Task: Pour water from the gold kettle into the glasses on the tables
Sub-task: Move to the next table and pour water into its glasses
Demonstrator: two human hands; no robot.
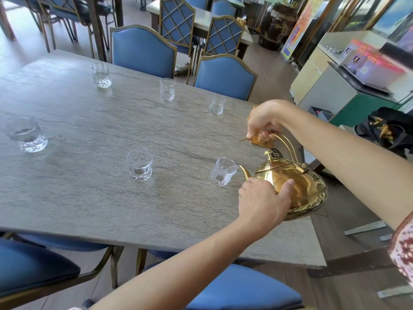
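Observation:
The gold kettle (304,189) hangs tilted over the grey table's (93,198) near right corner. My right hand (262,121) grips its arched handle from above. My left hand (261,203) cups the kettle's body from the side, thumb on the brass. The spout tip reaches the rim of the nearest glass (223,172), which holds a little water. Several more clear glasses stand on the table: one near the middle (139,165), one at the left edge (25,137), and three along the far side (101,75), (167,89), (217,104).
Blue padded chairs stand along the far side (143,50), (225,74) and the near side (33,269), (243,289). A counter with boxes (348,70) and a black bag (384,130) lie to the right. More tables and chairs fill the background.

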